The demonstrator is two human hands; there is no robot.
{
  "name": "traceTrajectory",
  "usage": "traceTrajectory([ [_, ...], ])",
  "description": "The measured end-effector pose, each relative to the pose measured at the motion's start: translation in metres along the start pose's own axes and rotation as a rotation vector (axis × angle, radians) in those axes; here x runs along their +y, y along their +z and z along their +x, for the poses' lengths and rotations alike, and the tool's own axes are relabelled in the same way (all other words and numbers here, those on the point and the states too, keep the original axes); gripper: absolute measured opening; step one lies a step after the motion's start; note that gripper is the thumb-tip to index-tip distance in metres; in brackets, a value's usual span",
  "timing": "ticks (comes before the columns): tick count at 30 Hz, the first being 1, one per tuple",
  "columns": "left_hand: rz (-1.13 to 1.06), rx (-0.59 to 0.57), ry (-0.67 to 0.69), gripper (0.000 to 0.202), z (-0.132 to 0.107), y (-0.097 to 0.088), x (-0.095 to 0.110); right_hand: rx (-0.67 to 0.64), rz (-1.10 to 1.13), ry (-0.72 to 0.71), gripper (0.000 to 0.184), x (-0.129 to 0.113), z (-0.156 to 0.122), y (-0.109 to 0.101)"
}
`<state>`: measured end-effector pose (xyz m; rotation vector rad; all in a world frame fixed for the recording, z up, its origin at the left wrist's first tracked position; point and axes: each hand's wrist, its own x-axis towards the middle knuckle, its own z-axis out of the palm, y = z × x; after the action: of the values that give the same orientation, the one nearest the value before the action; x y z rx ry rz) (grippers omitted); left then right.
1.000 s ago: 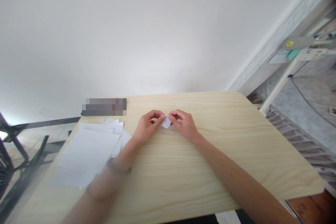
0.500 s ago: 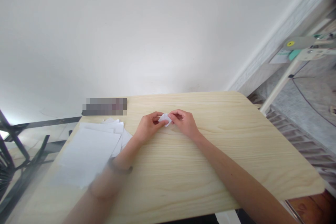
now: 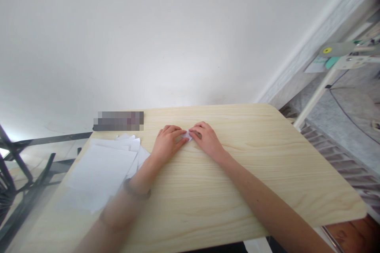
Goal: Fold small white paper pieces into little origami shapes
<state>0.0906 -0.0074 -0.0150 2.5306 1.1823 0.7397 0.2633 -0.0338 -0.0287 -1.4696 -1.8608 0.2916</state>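
Pale wooden table [image 3: 190, 209], loose white sheets [image 3: 101, 170] at its left.
Farther in, left hand [image 3: 168, 142] and right hand [image 3: 208, 140] both pinch a small white paper [image 3: 187, 134] held between them; behind rises a white wall [image 3: 178, 39].

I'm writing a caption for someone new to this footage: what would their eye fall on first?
Probably the small white paper at mid-table, pinched between the person's left grip and right grip. Next, perhaps, the loose white sheets spread over the left side of the pale wooden table, partly covered by the left forearm. The dark pixelated block at the table's far left corner also stands out.
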Motion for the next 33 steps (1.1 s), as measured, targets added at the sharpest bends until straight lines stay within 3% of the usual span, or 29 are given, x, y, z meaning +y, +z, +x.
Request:
traceTrajectory([
  [9,0.074,-0.040,-0.040,0.029,0.0001,-0.0015,0.0048,-0.142,-0.001,-0.075,0.023,0.0057,-0.0005,-0.0086],
  [20,0.090,-0.055,-0.057,0.029,0.0002,-0.0033,0.0059,-0.134,0.084,-0.006,0.023,0.0056,-0.0007,-0.0099],
  [25,0.112,-0.057,-0.065,0.030,-0.0005,-0.0029,0.0068,-0.144,0.040,-0.049,0.021,0.0057,-0.0007,-0.0101],
  [33,0.150,-0.038,-0.080,0.038,-0.0019,-0.0026,0.0075,-0.108,-0.020,0.023,0.028,0.0013,-0.0021,-0.0094],
])
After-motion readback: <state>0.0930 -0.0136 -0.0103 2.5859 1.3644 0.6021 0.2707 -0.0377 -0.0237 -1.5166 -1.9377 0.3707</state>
